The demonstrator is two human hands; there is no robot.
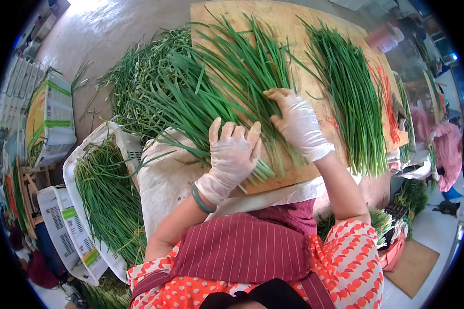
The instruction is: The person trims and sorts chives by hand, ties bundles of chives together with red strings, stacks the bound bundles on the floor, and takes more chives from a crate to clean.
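Crates stacked in white plastic [18, 82] line the far left of my view, with another white crate [59, 136] banded in green tape just beside them. Nearer the person, I have a white crate [126, 141] packed with long green leaves [108, 190]. Beyond it, a loose, tangled pile of leaves [144, 67] lies against the left side of the wooden desk [288, 9]. A pale cloth [157, 175] hangs at the desk's near left corner.

The left bunch of green stalks [191, 98] fans over that side of the desk, pale ends toward the person. On its lower part I see the left grip [232, 157], thin-gloved, fingers slightly spread and touching the stalks, a green bangle [203, 200] at the wrist. I cannot tell whether it is closed on any of them.

The middle bunch [258, 56] lies just to the right, under the right grip [300, 123]. Here I see thumb and forefinger apart at the stalks; whether any are pinched, I cannot tell.

Farther right, a thick bunch [348, 92] lies on the wood, apart from both grips. Orange-red strips [389, 105] lie just beside it, and past the desk I make out a person in pink [446, 149].
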